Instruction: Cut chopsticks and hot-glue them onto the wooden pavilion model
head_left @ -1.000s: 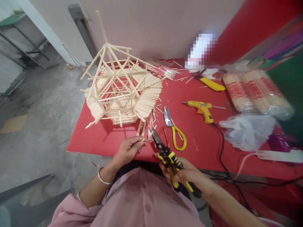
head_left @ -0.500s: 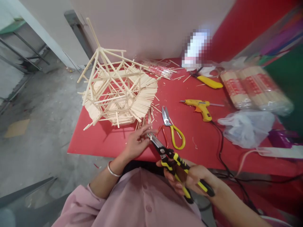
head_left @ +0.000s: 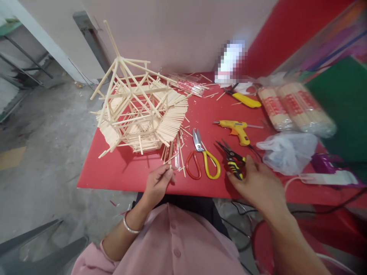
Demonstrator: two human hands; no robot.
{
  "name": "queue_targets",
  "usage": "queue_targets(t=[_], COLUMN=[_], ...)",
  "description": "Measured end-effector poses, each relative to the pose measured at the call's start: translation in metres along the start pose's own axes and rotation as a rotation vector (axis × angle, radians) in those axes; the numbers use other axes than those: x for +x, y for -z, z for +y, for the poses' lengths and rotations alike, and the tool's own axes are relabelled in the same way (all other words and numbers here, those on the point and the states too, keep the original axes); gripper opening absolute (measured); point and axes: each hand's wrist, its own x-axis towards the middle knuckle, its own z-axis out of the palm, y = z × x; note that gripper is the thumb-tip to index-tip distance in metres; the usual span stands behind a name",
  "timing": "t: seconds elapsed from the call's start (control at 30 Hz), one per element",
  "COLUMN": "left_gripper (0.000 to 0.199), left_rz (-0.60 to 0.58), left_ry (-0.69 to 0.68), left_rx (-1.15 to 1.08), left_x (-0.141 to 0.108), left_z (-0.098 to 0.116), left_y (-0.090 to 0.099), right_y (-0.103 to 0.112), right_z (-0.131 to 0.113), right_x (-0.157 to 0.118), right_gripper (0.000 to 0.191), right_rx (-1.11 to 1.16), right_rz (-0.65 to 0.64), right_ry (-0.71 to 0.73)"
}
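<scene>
In left hand (head_left: 156,185), closed to a thumb-and-finger pinch: small pale stick (head_left: 170,167). Under right hand (head_left: 259,185), half-curled: handles of black-yellow steel pliers (head_left: 234,168), jaws spread; can't tell how firmly gripped. Ahead of left hand: angular lattice (head_left: 132,92) of smooth thin sticks, with flared slatted skirt (head_left: 173,116). Between hands: scissors (head_left: 198,146), steel blades, looped red/yellow grips. Beneath: flat red tabletop (head_left: 123,176); behind, plain pale wall (head_left: 177,34); off left, scuffed grey floor (head_left: 69,152)

Plastic bag (head_left: 288,154) and purple box (head_left: 323,163) toward the tabletop's (head_left: 114,178) right edge.
Yellow-handled tool (head_left: 247,100) near the far edge; tan sheet (head_left: 13,157) on floor (head_left: 48,145) beyond the left edge.
</scene>
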Motion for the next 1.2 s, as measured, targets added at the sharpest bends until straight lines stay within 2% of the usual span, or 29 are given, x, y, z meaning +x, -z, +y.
queue_targets(t=[0.07,0.17,0.2,0.27,0.37,0.53,0.67,0.73,0.83,0.93,1.0,1.2], left_gripper=[0.030,0.030,0.030,0.033,0.034,0.034,0.032,0.032,0.032,0.027,0.021,0.005], left_rz=[-0.007,0.021,0.034,0.047,0.061,0.125,0.142,0.131,0.122,0.122,0.124,0.142], left_ry=[-0.002,-0.012,-0.004,0.033,0.093,0.154,0.151,0.143,0.141,0.110,0.067,-0.115], left_rx=[0.004,0.021,0.017,-0.016,-0.071,-0.087,-0.100,-0.101,-0.091,-0.084,-0.068,0.139], left_x=[-0.002,-0.002,-0.002,-0.003,-0.006,-0.007,-0.003,-0.001,0.001,0.002,0.003,0.006], left_z=[-0.001,-0.003,-0.003,-0.003,-0.004,-0.006,-0.003,-0.001,0.001,0.000,0.000,0.000], left_y=[-0.001,-0.001,-0.001,-0.001,0.001,0.007,0.006,0.004,0.002,-0.001,-0.002,-0.006], right_y=[0.000,-0.003,-0.004,-0.007,-0.009,-0.002,0.009,0.013,0.012,0.003,-0.004,-0.009], right_z=[-0.010,-0.039,-0.051,-0.075,-0.095,-0.091,-0.083,-0.077,-0.065,-0.056,-0.054,-0.069], right_x=[0.002,-0.001,-0.002,-0.003,0.001,0.013,0.019,0.021,0.020,0.010,-0.001,-0.041], right_gripper=[0.063,0.052,0.051,0.052,0.051,0.055,0.073,0.076,0.069,0.072,0.074,0.041], right_rx=[-0.042,0.023,0.050,0.024,-0.065,-0.068,-0.044,-0.038,0.011,0.196,0.338,0.499], right_rz=[0.063,0.192,0.188,0.093,-0.010,-0.156,-0.232,-0.242,-0.148,0.007,0.067,0.040], right_ry=[0.053,0.138,0.150,0.188,0.206,0.158,0.122,0.098,0.105,0.198,0.274,0.446])
